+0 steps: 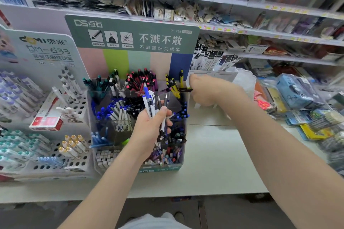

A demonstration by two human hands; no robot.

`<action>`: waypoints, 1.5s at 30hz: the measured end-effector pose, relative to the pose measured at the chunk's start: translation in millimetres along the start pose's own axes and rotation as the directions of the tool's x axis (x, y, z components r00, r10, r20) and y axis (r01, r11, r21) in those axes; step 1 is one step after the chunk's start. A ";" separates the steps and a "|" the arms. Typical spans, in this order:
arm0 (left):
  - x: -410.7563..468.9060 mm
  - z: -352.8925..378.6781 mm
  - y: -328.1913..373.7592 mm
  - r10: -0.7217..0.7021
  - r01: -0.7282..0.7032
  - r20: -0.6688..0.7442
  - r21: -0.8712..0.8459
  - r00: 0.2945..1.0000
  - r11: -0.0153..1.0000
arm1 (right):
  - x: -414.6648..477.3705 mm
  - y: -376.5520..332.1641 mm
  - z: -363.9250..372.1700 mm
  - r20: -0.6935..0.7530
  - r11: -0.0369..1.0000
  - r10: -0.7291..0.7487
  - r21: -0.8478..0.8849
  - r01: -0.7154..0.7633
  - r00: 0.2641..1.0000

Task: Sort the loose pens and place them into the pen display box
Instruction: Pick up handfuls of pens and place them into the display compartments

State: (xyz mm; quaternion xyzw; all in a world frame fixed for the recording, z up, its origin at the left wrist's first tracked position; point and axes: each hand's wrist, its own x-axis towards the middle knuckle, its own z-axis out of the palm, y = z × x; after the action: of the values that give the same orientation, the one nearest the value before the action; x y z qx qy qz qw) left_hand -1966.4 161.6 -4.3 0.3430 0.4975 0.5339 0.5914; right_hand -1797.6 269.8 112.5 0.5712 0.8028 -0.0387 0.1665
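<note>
Left hand (149, 128) fist-clamped round mixed blue-white plastic pens (152, 106); right hand (202, 89) pinches dark pen (186, 90) beyond them, over clear compartmented display box (183, 102). Risk: crowded bundle slipping loose.

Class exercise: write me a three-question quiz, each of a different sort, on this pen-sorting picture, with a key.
1. True or false: the left hand holds a bundle of pens.
2. The right hand reaches toward: A) the yellow pens, B) the red box, C) the floor.
3. Fill in: the pen display box has a ____ header card.

Key: 1 true; 2 A; 3 green.
</note>
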 end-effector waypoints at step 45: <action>-22.9 -3.5 0.6 -0.132 0.123 -0.005 -0.328 0.991 0.937 | -7.2 -39.1 77.1 -0.626 0.692 0.285 0.658 0.297 0.725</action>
State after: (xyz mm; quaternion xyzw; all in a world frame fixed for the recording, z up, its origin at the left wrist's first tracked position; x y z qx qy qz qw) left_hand -1968.5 138.9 0.4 0.2000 0.4311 0.5742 0.6666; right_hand -1814.7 230.3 37.2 0.5577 0.7242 -0.1368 -0.3817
